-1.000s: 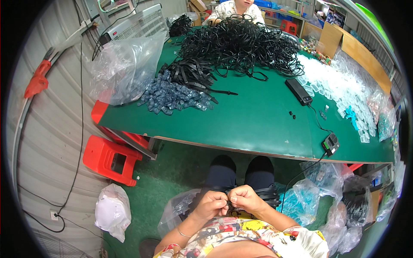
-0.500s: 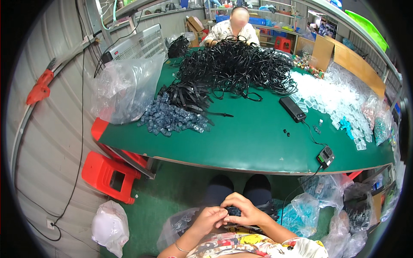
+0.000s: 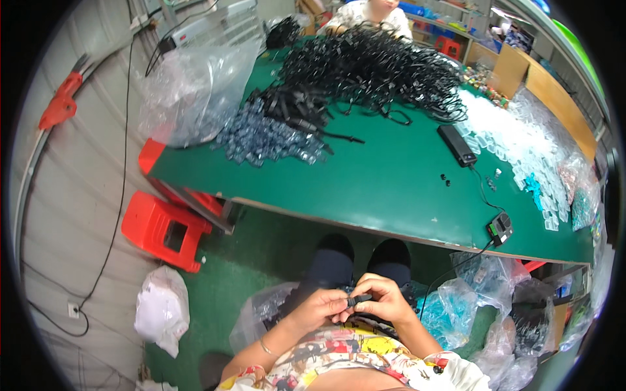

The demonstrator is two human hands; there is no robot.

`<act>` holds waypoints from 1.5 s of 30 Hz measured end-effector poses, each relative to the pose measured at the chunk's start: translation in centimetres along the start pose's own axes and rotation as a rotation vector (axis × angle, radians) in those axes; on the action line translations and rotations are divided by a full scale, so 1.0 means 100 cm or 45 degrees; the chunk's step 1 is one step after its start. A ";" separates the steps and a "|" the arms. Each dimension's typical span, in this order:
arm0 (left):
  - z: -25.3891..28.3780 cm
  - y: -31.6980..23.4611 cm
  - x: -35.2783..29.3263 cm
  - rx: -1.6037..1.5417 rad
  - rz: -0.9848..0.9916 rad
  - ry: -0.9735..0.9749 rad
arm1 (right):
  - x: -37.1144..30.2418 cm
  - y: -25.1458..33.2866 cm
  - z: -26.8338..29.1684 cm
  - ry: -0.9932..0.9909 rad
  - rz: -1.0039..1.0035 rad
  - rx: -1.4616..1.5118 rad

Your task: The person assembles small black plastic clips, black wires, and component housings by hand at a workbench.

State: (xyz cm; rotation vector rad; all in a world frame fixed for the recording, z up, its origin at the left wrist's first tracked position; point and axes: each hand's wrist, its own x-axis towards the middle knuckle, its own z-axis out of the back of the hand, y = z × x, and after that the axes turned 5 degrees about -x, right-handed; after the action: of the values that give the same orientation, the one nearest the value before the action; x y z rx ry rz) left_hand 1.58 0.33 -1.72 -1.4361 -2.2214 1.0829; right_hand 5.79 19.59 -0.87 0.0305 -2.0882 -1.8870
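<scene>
Above my lap, in front of the table edge, my two hands meet around a small black piece (image 3: pixel 358 300), short and strip-like; its exact kind is too small to tell. My left hand (image 3: pixel 324 307) is closed, with its fingertips pinching the piece's left end. My right hand (image 3: pixel 385 301) is closed on its other end, thumb and fingers bent around it. Dark material lies on my lap just behind the hands, mostly hidden by them.
On the green table (image 3: pixel 378 176) lie a heap of black straps (image 3: pixel 385 72), bluish clear plastic pieces (image 3: pixel 267 137), whitish plastic pieces (image 3: pixel 495 124) and a black box (image 3: pixel 457 145) cabled to a small device (image 3: pixel 500 228). A red stool (image 3: pixel 163 225) and plastic bags (image 3: pixel 450 313) surround me. Another person sits opposite.
My view has tilted, so the table sits higher in the picture. The black piece between my fingers now shows; before, my fingers hid it. Both hands stay together over my lap.
</scene>
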 end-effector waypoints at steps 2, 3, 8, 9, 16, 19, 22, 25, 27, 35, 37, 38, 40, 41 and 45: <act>0.006 0.000 0.008 0.063 0.072 0.072 | -0.001 -0.001 0.006 -0.024 0.024 -0.099; 0.008 -0.004 0.010 0.136 0.095 0.104 | 0.000 0.002 0.013 -0.008 0.043 -0.218; 0.013 -0.052 0.003 0.858 -0.012 -0.161 | 0.004 0.037 0.053 -0.157 -0.003 -0.859; 0.016 -0.061 -0.005 0.891 0.090 -0.181 | -0.003 0.045 0.055 -0.252 -0.048 -0.891; 0.118 0.012 -0.042 1.231 0.142 -0.454 | -0.033 -0.020 0.049 0.050 -0.372 -1.074; 0.132 0.034 -0.055 1.242 0.258 -0.566 | -0.036 -0.032 0.030 0.310 -0.469 -1.459; 0.119 0.028 -0.059 1.596 0.204 -0.686 | -0.027 -0.016 0.032 0.205 -0.424 -1.318; 0.097 0.016 -0.059 2.135 0.379 -0.929 | -0.005 -0.008 0.037 0.234 -0.319 -1.322; 0.087 0.000 -0.050 2.217 0.413 -0.954 | 0.014 0.002 0.041 0.218 -0.241 -1.311; 0.088 -0.093 0.047 2.163 -1.084 -0.861 | 0.128 -0.009 0.081 -0.104 0.126 -1.191; 0.093 -0.112 0.080 2.135 -1.237 -0.883 | 0.167 -0.029 0.104 -0.327 0.239 -1.321; 0.098 -0.117 0.092 2.140 -1.232 -0.886 | 0.188 -0.040 0.113 -0.416 0.266 -1.438; 0.105 -0.127 0.118 2.064 -1.239 -0.867 | 0.223 -0.060 0.132 -0.615 0.310 -1.654; 0.106 -0.131 0.130 2.065 -1.237 -0.858 | 0.236 -0.067 0.140 -0.729 0.324 -1.754; 0.116 -0.158 0.166 2.093 -1.227 -0.826 | 0.269 -0.081 0.153 -0.909 0.220 -1.804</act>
State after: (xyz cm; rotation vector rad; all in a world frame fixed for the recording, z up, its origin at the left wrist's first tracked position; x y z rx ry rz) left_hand -23.38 6.24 -0.85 0.6309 -1.0112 2.0868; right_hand -25.12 27.13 -3.85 -1.1941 -0.4694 -3.0047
